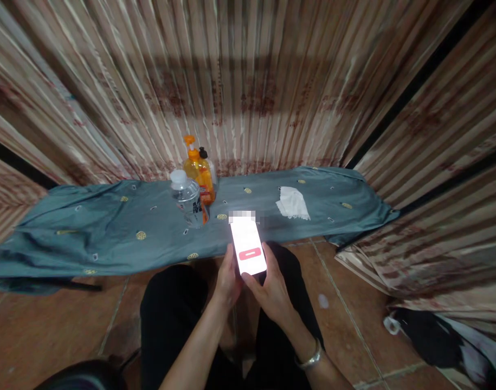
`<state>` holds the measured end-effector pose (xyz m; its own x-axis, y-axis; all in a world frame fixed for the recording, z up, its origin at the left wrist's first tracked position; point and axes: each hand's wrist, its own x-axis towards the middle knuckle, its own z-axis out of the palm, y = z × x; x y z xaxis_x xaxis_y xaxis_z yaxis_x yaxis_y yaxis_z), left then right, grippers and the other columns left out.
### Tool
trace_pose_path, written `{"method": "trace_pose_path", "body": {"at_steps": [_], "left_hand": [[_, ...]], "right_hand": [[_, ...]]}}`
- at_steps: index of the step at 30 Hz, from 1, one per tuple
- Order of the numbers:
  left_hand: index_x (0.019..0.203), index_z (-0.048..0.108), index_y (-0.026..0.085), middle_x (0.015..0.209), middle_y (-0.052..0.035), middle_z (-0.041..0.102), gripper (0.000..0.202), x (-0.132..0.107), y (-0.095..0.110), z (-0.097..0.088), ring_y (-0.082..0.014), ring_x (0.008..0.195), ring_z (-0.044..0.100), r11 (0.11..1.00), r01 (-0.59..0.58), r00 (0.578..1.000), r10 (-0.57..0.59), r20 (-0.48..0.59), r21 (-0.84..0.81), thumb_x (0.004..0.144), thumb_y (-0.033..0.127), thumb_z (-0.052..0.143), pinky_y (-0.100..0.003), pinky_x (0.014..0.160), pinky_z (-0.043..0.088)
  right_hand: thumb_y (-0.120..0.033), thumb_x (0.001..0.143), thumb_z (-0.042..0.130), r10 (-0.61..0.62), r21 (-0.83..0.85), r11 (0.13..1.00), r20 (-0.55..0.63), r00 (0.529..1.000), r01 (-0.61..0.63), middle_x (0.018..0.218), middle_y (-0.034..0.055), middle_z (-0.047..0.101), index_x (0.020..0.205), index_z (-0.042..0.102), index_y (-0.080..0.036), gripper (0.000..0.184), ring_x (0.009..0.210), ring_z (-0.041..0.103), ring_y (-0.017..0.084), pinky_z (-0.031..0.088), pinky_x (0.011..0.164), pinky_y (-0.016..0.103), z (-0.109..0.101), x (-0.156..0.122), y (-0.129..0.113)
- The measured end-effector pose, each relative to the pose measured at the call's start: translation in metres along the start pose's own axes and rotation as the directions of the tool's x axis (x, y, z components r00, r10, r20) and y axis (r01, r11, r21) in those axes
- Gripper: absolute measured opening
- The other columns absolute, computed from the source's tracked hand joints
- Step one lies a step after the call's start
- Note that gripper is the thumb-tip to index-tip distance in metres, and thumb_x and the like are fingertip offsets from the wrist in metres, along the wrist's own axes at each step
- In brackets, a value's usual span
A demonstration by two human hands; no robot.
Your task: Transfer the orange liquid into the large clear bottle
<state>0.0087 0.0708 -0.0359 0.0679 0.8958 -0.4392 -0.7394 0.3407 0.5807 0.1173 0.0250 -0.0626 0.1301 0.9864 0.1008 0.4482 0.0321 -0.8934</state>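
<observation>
A smartphone (pixel 248 238) with a bright white screen and a red button on it is held upright above my knees. My left hand (pixel 228 279) grips its left side, and my right hand (pixel 274 287) wraps its right side, the thumb near the lower edge of the screen. Beyond the phone, on a cloth-covered table, stand a clear bottle with a white cap (pixel 188 203) and an orange pump bottle (pixel 203 173). Partly hidden behind them is a bottle with a black pump (pixel 203 153). A crumpled white tissue (pixel 292 203) lies to the right.
The green patterned cloth (pixel 117 233) covers a long narrow table. Pleated striped curtains (pixel 251 81) hang behind and at both sides, with dark poles (pixel 410 81) at the right. Brown tiles (pixel 345 314) form the floor. Dark fabric (pixel 430 336) lies at lower right.
</observation>
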Motion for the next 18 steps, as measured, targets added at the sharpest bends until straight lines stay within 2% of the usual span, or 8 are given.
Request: {"method": "trace_pose_path", "body": {"at_steps": [6, 9, 13, 18], "left_hand": [[0.114, 0.076, 0.012, 0.100, -0.0112, 0.083, 0.040, 0.018, 0.002, -0.002, -0.0300, 0.105, 0.077, 1.000, 0.023, 0.999, -0.023, 0.036, 0.009, 0.102, 0.041, 0.052, -0.044, 0.104, 0.054], [0.115, 0.076, 0.012, 0.101, -0.0118, 0.083, 0.040, 0.025, 0.004, -0.004, -0.0313, 0.108, 0.076, 1.000, 0.027, 0.998, -0.028, 0.049, 0.006, 0.099, 0.044, 0.057, -0.044, 0.104, 0.054], [0.116, 0.076, 0.012, 0.105, -0.0116, 0.083, 0.041, 0.034, 0.002, -0.003, -0.0310, 0.110, 0.075, 1.000, 0.022, 0.998, -0.021, 0.054, -0.012, 0.099, 0.044, 0.057, -0.044, 0.107, 0.052], [0.115, 0.076, 0.012, 0.109, -0.0128, 0.082, 0.043, 0.043, -0.005, 0.007, -0.0319, 0.113, 0.075, 0.999, 0.029, 0.996, -0.027, 0.084, -0.025, 0.098, 0.047, 0.058, -0.046, 0.112, 0.048]], "right_hand": [[-0.060, 0.091, 0.060, -0.004, -0.007, 1.000, -0.041, 0.999, 0.004, 0.161, 0.0217, 0.047, 0.157, 0.036, -0.013, 0.085, 0.149, 0.048, 0.036, 0.041, 0.122, 0.061, -0.012, 0.020, 0.012], [-0.060, 0.091, 0.061, -0.016, -0.009, 1.000, -0.022, 1.000, 0.016, 0.160, 0.0214, 0.048, 0.158, 0.035, -0.014, 0.086, 0.147, 0.050, 0.036, 0.043, 0.120, 0.060, -0.016, 0.029, 0.016], [-0.060, 0.088, 0.066, -0.008, -0.028, 1.000, 0.009, 1.000, 0.009, 0.163, 0.0207, 0.045, 0.159, 0.034, -0.015, 0.089, 0.150, 0.046, 0.035, 0.041, 0.122, 0.059, -0.009, 0.036, 0.016], [-0.054, 0.084, 0.070, -0.010, -0.062, 0.998, -0.016, 1.000, 0.009, 0.165, 0.0217, 0.040, 0.160, 0.031, -0.015, 0.094, 0.153, 0.041, 0.036, 0.038, 0.123, 0.060, 0.002, 0.044, 0.018]]}}
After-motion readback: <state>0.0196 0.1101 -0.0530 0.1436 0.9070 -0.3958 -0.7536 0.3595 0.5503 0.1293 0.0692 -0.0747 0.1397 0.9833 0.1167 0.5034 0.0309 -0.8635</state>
